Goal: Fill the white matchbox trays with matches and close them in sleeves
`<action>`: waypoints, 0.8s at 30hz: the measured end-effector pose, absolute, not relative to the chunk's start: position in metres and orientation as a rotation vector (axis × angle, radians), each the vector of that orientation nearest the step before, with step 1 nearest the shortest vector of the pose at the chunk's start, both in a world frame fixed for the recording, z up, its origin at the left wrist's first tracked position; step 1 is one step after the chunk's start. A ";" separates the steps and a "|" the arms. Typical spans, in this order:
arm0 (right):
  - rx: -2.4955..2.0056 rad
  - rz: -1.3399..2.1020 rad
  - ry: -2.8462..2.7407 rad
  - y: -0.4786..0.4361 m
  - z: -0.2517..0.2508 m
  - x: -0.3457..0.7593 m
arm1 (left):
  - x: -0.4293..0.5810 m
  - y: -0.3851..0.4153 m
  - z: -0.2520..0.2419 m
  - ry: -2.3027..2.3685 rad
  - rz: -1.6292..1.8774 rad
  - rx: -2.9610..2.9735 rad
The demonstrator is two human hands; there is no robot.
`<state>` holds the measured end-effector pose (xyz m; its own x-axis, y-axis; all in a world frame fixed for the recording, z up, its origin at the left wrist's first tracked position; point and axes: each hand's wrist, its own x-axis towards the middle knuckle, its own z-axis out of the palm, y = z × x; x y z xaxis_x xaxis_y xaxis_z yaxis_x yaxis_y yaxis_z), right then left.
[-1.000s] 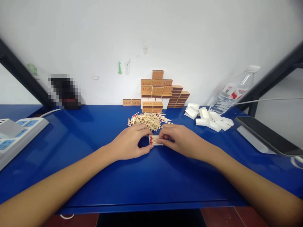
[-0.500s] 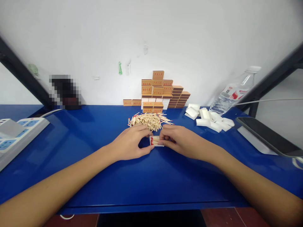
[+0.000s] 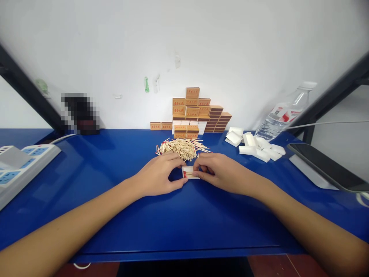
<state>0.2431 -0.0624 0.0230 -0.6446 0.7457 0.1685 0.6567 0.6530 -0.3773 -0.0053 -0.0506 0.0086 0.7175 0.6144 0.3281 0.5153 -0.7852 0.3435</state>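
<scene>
A small white matchbox tray [image 3: 188,169] lies on the blue table, with red-tipped matches [image 3: 188,174] along its near side. My left hand [image 3: 161,173] grips the tray's left end between thumb and fingers. From the right, my right hand [image 3: 215,169] reaches over the tray with closed fingertips at the matches' plain ends; the fingers hide that end of the tray. Just beyond both hands is a loose pile of matches [image 3: 183,148].
Matchboxes [image 3: 191,110] are stacked against the wall. White empty trays [image 3: 249,139] lie to the right, near a water bottle [image 3: 284,111] and a phone [image 3: 328,165]. At the left is a power strip [image 3: 34,161]. The blue table [image 3: 178,223] has its edge nearest me.
The matches in the tray now sit closer to its near side, showing white tray floor at the far side. My right fingers have shifted slightly; the left hand stays in place.
</scene>
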 end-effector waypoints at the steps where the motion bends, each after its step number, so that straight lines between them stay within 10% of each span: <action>1: -1.116 0.411 -2.572 -0.062 0.024 0.243 | -0.005 -0.051 0.009 0.898 0.634 2.697; 24: -1.358 0.557 -2.483 -0.013 0.020 0.291 | -0.008 -0.051 0.009 0.878 0.594 2.682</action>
